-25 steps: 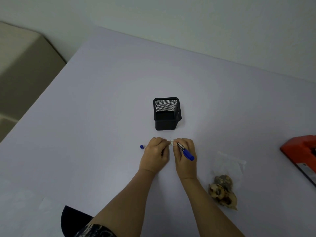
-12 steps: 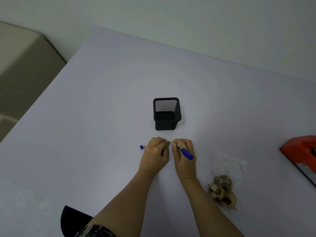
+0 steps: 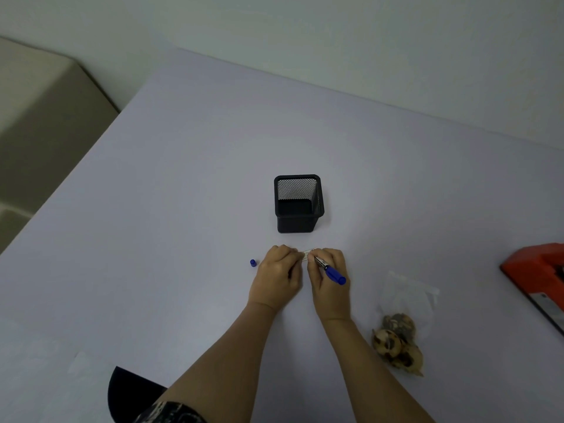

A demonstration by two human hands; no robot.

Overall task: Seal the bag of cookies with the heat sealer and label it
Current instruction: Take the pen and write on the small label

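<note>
A clear bag of cookies [image 3: 403,331] lies on the table at the lower right, the cookies bunched at its near end. An orange heat sealer [image 3: 537,276] juts in at the right edge. My right hand [image 3: 328,279] grips a blue marker [image 3: 331,271] with its tip down on a small white label [image 3: 309,251]. My left hand [image 3: 279,274] pinches the left end of that label with curled fingers. Both hands sit side by side just in front of the pen holder.
A black mesh pen holder [image 3: 298,204] stands just behind the hands. The blue marker cap [image 3: 253,263] lies left of my left hand. The lavender table [image 3: 152,209] ends at the left, with a beige step beyond. A dark object [image 3: 128,395] is at the near edge.
The marker in my right hand has shifted slightly over the label. My left hand has stayed in place.
</note>
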